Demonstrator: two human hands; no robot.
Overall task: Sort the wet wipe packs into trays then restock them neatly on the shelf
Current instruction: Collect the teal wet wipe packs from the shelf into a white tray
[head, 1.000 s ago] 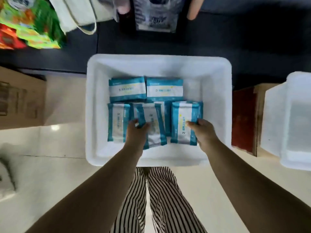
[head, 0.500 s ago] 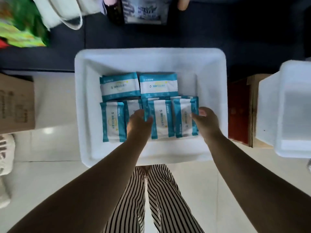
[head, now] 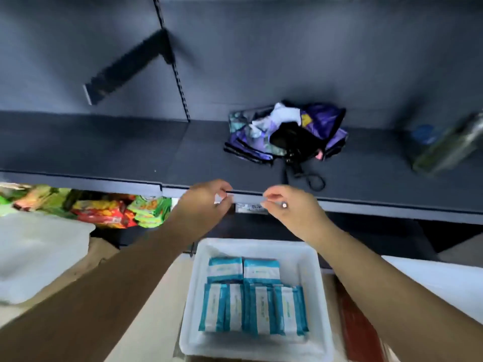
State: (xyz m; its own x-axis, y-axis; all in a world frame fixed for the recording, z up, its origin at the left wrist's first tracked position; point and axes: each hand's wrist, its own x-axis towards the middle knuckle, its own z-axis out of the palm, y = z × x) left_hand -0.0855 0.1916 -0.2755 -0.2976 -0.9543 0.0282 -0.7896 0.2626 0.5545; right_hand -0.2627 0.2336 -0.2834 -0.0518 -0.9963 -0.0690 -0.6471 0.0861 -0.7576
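Packs (head: 251, 299) of wet wipes, teal and white, lie flat in the white tray (head: 313, 278): two side by side along its far side, four in a row nearer the person, edges overlapping. Tray sits low, below the front edge of the dark shelf (head: 104, 147).

Both hands are raised above the tray, at the shelf's front lip. Left hand (head: 206, 205): fingers curled, tips at the lip; whether the grip holds anything cannot be told. Right hand (head: 290, 207): fingers curled, tips close together beside the lip; grip likewise unclear. A pale label strip (head: 251, 207) shows on the lip between the hands.

On the shelf, beyond the hands: a folded purple umbrella (head: 285, 134). Right of it, a blurred bottle (head: 444, 145). Below the shelf, left of the tray: bright snack bags (head: 104, 210).
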